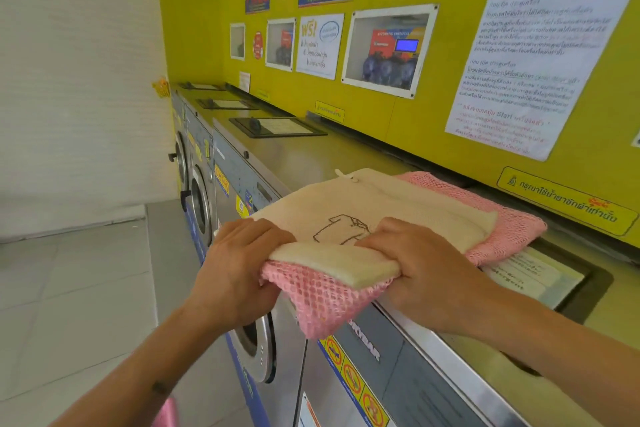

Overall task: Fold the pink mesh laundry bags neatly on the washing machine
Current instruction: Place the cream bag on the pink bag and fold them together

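Both hands grip near edge of stacked bags: left hand (239,263) and right hand (419,263) pinching cream bag (363,204) over pink mesh bag (322,302) between them.

Yellow wall (398,121) hung with notices (530,55), white side wall (76,80), pale tiled floor (69,305)
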Demonstrator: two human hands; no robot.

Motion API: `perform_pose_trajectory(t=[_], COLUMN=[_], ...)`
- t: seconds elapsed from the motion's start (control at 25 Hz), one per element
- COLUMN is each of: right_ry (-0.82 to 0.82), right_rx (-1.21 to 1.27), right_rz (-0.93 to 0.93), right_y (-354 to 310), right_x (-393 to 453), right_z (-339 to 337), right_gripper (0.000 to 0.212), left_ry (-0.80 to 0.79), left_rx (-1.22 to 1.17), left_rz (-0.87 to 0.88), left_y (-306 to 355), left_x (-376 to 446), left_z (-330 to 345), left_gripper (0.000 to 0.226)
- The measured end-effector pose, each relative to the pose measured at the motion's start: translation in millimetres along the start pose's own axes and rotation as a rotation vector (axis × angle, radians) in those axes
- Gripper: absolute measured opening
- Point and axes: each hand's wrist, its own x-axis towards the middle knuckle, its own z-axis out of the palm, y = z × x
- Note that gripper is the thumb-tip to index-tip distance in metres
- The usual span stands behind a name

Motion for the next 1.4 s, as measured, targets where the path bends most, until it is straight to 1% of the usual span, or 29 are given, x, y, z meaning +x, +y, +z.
perform_pose_trajectory(t=[0.12,0.16,0.2,0.32,0.36,0.4,0.48,0.52,0.56,0.6,0.68,0.72,0.76,0.8,0.84,0.88,0.92,0.96,1.0,1.04,1.08,1.12,1.16,1.2,1.24,1.28,1.32,1.36,1.4], right_ry=[0.069,0.102,0.134,0.29,0.35,0.409,0.519,0.554,0.588,0.621,0.676,0.692,0.706,0.711,0.7,0.656,0.559,0.424,0.298,0.226,0.209,0.224,0.251,0.256,0.202,0.089,-0.084,-0.239,-0.304], right_rx=[0.199,0.259,0.293,0.287,0.285,0.329,0.493,0.558,0.612,0.668,0.768,0.805,0.822,0.814,0.757,0.646,0.476,0.284,0.11,-0.017,-0.086,-0.141,-0.205,-0.262,-0.294,-0.295,-0.28,-0.255,-0.242], right_rz=[0.007,0.015,0.025,0.038,0.068,0.107,0.21,0.273,0.345,0.417,0.561,0.619,0.667,0.713,0.776,0.861,0.96,1.055,1.119,1.158,1.178,1.173,1.129,1.039,0.938,0.848,0.813,0.838,0.885], right_y=[8,11,13,21,25,30,51,66,82,98,128,141,155,167,180,191,200,209,216,222,224,225,226,224,221,218,213,208,204], right_x=[-17,-21,-25,-24,-20,-14,2,10,16,22,31,34,36,38,38,37,33,29,24,20,18,18,21,25,30,34,37,36,33], right_z=[-23,-33,-43,-69,-75,-80,-89,-90,-92,-93,-93,-92,-91,-89,-85,-81,-75,-69,-62,-56,-54,-52,-51,-51,-51,-52,-53,-55,-59], right_gripper=[0.017,0.016,0.019,0.048,0.047,0.039,0.026,0.03,0.036,0.036,0.029,0.025,0.024,0.025,0.028,0.034,0.043,0.054,0.063,0.069,0.072,0.075,0.078,0.079,0.077,0.07,0.062,0.056,0.052], left_ry=[0.039,0.028,-0.003,-0.221,-0.309,-0.401,-0.547,-0.588,-0.61,-0.623,-0.641,-0.644,-0.633,-0.603,-0.555,-0.486,-0.424,-0.421,-0.494,-0.621,-0.779,-0.924,-1.026,-1.08,-1.091,-1.084,-1.072,-1.055,-1.029], left_rx=[-0.163,-0.194,-0.208,-0.181,-0.152,-0.119,-0.051,-0.027,-0.013,-0.009,0.003,0.028,0.067,0.118,0.169,0.202,0.197,0.156,0.093,0.035,0.018,0.024,0.035,0.04,0.035,0.013,-0.024,-0.087,-0.183], left_rz=[-0.022,-0.025,-0.009,0.088,0.112,0.123,0.131,0.137,0.151,0.165,0.189,0.189,0.185,0.18,0.188,0.201,0.216,0.213,0.183,0.143,0.107,0.086,0.087,0.103,0.121,0.137,0.159,0.187,0.204], left_y=[15,19,22,30,30,30,29,30,33,36,42,46,50,54,57,61,64,65,63,59,53,47,41,36,31,28,24,20,15], left_x=[42,61,81,153,180,205,255,275,292,306,330,337,342,344,342,336,326,314,300,287,274,264,255,250,247,246,246,248,250], left_z=[-35,-46,-54,-56,-49,-38,-8,10,29,49,87,105,121,136,150,162,173,181,188,196,202,208,213,217,221,223,221,219,214], left_gripper=[0.024,0.022,0.019,0.014,0.016,0.02,0.028,0.032,0.033,0.032,0.023,0.017,0.015,0.024,0.033,0.038,0.038,0.035,0.035,0.041,0.055,0.07,0.08,0.085,0.086,0.084,0.082,0.08,0.076])
